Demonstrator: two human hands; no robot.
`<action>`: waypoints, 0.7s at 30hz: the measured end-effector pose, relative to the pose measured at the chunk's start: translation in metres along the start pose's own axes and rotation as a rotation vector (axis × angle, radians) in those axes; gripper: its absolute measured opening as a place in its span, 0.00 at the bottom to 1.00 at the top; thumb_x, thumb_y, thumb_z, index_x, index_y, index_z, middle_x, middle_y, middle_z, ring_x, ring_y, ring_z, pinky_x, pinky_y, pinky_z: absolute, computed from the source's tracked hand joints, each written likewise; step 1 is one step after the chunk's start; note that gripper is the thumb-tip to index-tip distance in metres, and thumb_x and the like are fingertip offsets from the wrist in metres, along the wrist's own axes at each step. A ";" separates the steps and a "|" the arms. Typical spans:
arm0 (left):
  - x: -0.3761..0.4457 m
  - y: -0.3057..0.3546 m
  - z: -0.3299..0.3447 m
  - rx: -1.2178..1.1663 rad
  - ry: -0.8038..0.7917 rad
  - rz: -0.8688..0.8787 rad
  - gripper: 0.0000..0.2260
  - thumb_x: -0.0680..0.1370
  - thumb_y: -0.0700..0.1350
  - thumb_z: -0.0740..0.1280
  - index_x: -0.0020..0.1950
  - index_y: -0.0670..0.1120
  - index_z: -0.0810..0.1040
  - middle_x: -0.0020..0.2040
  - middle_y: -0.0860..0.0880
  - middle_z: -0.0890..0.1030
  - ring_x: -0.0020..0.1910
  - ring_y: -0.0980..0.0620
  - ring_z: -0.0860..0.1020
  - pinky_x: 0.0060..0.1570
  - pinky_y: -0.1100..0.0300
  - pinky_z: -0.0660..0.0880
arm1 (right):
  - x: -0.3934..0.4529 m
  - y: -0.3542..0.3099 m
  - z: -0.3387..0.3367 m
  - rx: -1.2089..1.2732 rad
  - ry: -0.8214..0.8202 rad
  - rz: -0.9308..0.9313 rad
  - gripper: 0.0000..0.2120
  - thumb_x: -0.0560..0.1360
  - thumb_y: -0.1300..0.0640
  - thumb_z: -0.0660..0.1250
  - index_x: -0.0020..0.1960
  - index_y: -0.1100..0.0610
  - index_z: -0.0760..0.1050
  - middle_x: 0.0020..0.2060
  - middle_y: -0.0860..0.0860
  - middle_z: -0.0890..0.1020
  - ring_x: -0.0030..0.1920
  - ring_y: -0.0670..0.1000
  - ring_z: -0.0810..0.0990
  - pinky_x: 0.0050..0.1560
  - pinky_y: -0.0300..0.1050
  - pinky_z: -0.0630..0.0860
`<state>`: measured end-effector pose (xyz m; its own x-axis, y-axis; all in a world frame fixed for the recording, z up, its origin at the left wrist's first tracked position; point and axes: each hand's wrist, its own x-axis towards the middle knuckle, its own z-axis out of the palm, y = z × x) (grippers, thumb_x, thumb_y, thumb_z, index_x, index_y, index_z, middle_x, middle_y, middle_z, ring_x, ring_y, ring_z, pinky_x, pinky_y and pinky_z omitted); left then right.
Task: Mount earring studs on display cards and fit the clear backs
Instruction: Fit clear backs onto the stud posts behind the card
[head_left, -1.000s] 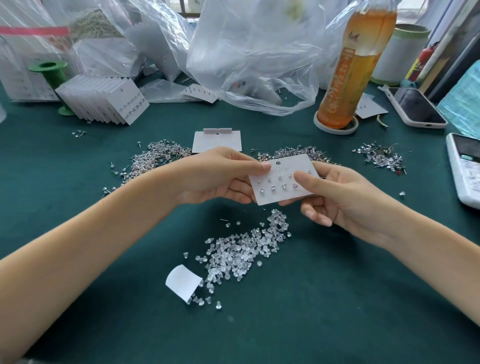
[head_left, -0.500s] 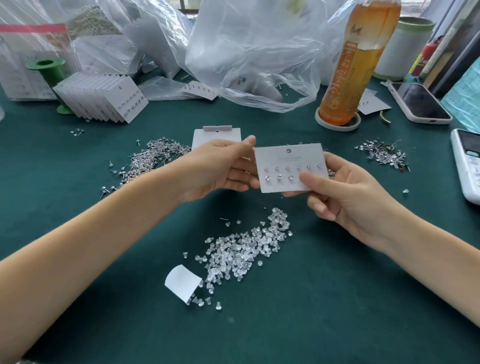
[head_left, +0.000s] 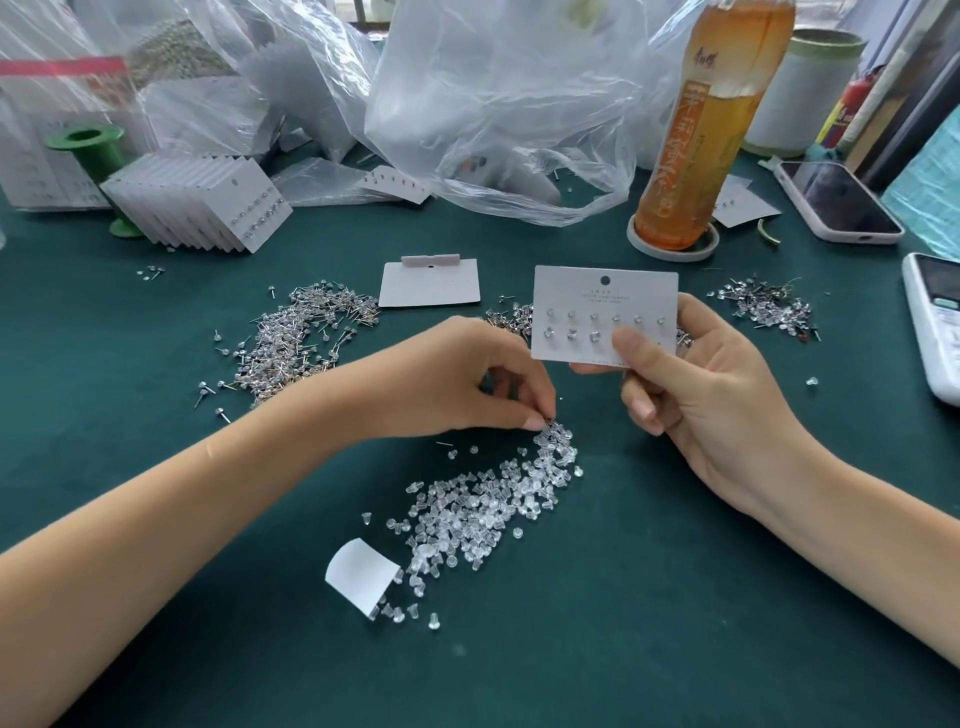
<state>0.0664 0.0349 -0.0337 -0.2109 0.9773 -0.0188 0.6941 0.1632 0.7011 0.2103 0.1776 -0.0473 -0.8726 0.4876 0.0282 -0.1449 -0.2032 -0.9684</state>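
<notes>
A: Holding what, and where?

B: The right hand (head_left: 696, 395) pinches a studded display card (head_left: 605, 312) by its lower edge, upright at twelve o'clock of the pile of clear backs (head_left: 488, 499). The left hand (head_left: 467, 379) pinches at that pile's top; whether it holds a back, I cannot tell.

A: How will they handle?

B: Probably light, tiny, slippery. Pinch one by its sides; the thin card likely bends, so support it near the studs.
</notes>
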 end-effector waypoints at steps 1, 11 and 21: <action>0.000 0.000 0.001 0.007 0.006 0.009 0.03 0.72 0.42 0.73 0.45 0.47 0.83 0.39 0.53 0.80 0.35 0.59 0.73 0.37 0.72 0.67 | 0.000 0.000 0.000 -0.001 -0.007 -0.001 0.12 0.70 0.58 0.67 0.53 0.56 0.72 0.41 0.57 0.85 0.19 0.45 0.68 0.21 0.34 0.64; 0.003 -0.005 -0.001 -0.203 0.061 -0.043 0.03 0.73 0.35 0.70 0.46 0.39 0.82 0.41 0.47 0.84 0.37 0.57 0.81 0.42 0.69 0.75 | -0.001 0.002 -0.002 -0.042 -0.024 -0.098 0.13 0.70 0.57 0.68 0.54 0.55 0.72 0.42 0.58 0.85 0.19 0.46 0.69 0.21 0.35 0.66; 0.004 -0.008 -0.008 -0.331 0.075 -0.143 0.05 0.71 0.34 0.72 0.45 0.41 0.82 0.43 0.46 0.85 0.40 0.56 0.81 0.47 0.67 0.76 | 0.000 0.003 -0.001 -0.340 -0.024 -0.419 0.10 0.75 0.61 0.69 0.51 0.49 0.72 0.39 0.51 0.84 0.21 0.48 0.72 0.24 0.36 0.69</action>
<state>0.0545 0.0363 -0.0332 -0.3477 0.9333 -0.0899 0.3960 0.2331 0.8882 0.2109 0.1781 -0.0501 -0.7835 0.4477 0.4308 -0.3266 0.2930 -0.8986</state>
